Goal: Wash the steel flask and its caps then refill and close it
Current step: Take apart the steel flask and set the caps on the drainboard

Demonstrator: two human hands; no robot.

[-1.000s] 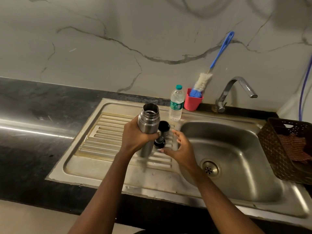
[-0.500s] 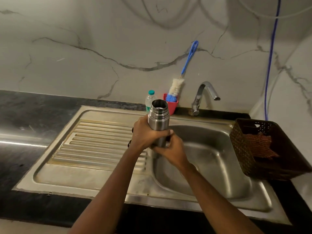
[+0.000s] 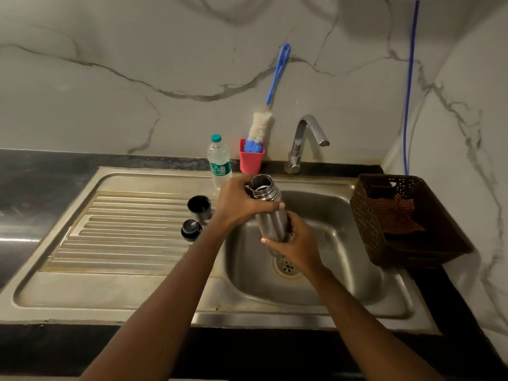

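— What's behind the counter?

— A pale marble wall with grey veins fills the upper half of the frame. A side wall of the same stone meets it in a corner at the upper right.

— And below?

— A dark stone countertop crosses the middle, with a steel sink set into it: ribbed drainboard at left, basin right of centre. A chrome tap stands behind the basin.

— Anything in that corner?

— A blue cord hangs down it, above a brown perforated basket at the sink's right edge. Light glares off the counter at far left.

Left hand, right hand, gripping flask, over sink
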